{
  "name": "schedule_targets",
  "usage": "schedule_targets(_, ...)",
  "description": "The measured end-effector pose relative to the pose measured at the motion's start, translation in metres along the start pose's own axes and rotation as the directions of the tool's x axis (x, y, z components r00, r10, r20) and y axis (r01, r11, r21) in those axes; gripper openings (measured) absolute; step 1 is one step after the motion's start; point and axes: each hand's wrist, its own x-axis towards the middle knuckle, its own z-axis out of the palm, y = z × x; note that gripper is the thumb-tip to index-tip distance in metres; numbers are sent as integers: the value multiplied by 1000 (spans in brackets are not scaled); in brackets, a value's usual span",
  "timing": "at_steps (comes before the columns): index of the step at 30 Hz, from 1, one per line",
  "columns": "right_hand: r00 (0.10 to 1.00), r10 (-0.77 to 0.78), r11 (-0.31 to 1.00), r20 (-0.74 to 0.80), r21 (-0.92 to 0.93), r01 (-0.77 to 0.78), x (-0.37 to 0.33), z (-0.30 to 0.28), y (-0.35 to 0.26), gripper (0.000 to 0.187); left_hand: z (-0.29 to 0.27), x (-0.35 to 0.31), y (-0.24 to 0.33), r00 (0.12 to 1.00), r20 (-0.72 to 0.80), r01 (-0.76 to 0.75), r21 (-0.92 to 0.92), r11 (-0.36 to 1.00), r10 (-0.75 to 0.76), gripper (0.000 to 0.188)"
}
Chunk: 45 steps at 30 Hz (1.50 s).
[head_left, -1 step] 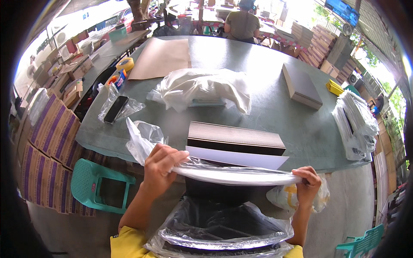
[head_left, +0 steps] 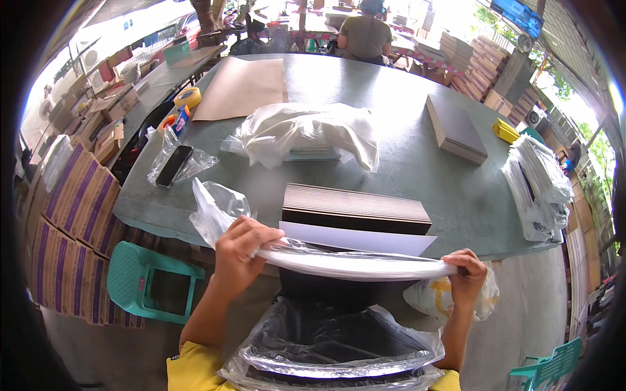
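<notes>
Left hand (head_left: 241,251): fingers curled, pinching the left end of the plastic film; a loose flap of it stands up past the knuckles.
Right hand (head_left: 468,268): fingers bent over the right end, pinching; thumb contact cannot be told.
Plastic film (head_left: 352,266): gathered into a pale band between the hands, at the bench's (head_left: 404,163) near edge, above a black panel (head_left: 332,288).
White sheet (head_left: 358,238): just beyond the film, in front of the board stack (head_left: 355,205) on the bench.
Lower plastic (head_left: 339,362): clear, crumpled, over dark material near the body.
Step, judged: film held stretched crosswise — two-handed.
Next move, judged: calls for level, even tension — neither end slipping.
</notes>
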Motion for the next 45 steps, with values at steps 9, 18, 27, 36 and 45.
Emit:
schedule_targets(9, 444, 358, 462, 821, 258, -849, -60, 8, 83, 38, 3, -66, -59, 550, 814, 834, -528, 159, -185, 27)
schedule_targets(18, 552, 763, 610, 337, -659, -440, -209, 111, 232, 29, 71, -152, -63, 559, 662, 820, -356, 447, -498, 31)
schedule_targets(27, 689, 666, 732, 284, -426, -532, -153, 64, 184, 19, 100, -200, -115, 164, 828, 971, -39, 236, -536, 30)
schedule_targets(36, 851, 135, 497, 507, 709, -501, -56, 12, 27, 27, 94, -189, -108, 143, 813, 989, -89, 121, -565, 28)
schedule_targets(45, 134, 114, 754, 984, 2, -657, -73, 57, 50, 36, 105, -228, -115, 261, 521, 965, -107, 241, -813, 31)
